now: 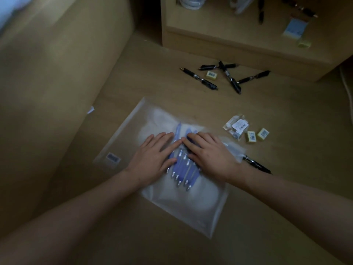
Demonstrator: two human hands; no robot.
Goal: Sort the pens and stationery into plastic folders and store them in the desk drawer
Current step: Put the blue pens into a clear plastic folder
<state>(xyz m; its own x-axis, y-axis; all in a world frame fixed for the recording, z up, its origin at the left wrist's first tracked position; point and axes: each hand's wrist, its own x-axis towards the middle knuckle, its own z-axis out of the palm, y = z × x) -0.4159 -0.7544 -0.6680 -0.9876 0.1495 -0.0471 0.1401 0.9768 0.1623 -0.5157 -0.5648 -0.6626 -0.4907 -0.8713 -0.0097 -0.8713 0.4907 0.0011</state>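
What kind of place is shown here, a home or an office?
Probably a room at home, on the floor by a desk; I cannot be sure. The folder and black pens lie on a wooden floor, beside a low open drawer holding stationery.

Head view, steeply down, near floor

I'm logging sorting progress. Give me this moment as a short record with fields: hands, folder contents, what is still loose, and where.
left hand: left hand flat on the plastic folder, fingers straight
right hand: right hand flat on the same folder
folder contents: blue pens bunched between the hands
loose, far: black pens and one eraser on the floor by the wooden cabinet
loose, near right: two erasers, a small clear packet, one black pen
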